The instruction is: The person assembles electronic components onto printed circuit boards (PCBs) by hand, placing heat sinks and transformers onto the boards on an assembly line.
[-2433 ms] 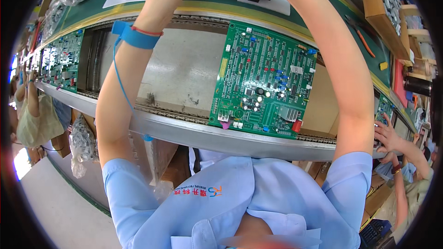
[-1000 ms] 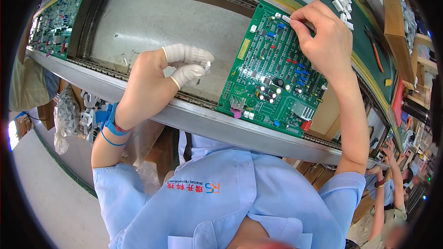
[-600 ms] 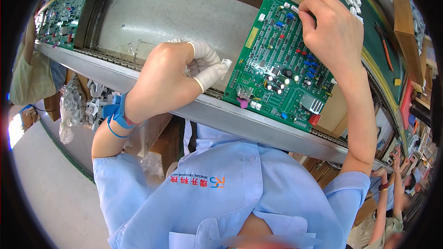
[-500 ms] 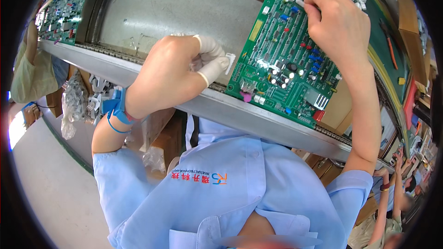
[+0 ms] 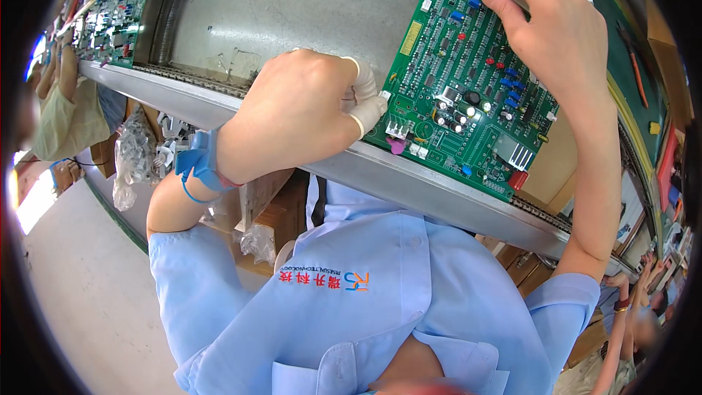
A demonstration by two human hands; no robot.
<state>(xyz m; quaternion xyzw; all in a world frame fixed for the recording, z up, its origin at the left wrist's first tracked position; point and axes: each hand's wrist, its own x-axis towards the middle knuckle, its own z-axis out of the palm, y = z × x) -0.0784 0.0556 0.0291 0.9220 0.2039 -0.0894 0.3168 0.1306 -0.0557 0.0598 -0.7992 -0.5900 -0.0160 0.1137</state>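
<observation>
Circuit board: a green circuit board [image 5: 468, 80] lies across the conveyor rails [image 5: 439, 194], so both long edges are carried and the parts face up.
Left hand: the left hand [image 5: 292, 124] is curled narrow, its white-cotted fingertips [image 5: 369, 110] pinching a small white part [image 5: 385, 94] at the board's near left edge, apparently to seat it.
Right hand: the right hand [image 5: 563, 36] presses bent fingers on the board's far corner; whether it holds a part, I cannot tell.
Wrist strap: a blue wrist strap [image 5: 199, 164] rings the left wrist, likely against static.
Neighbouring board: a second board [image 5: 117, 11] rests further left on the line.
</observation>
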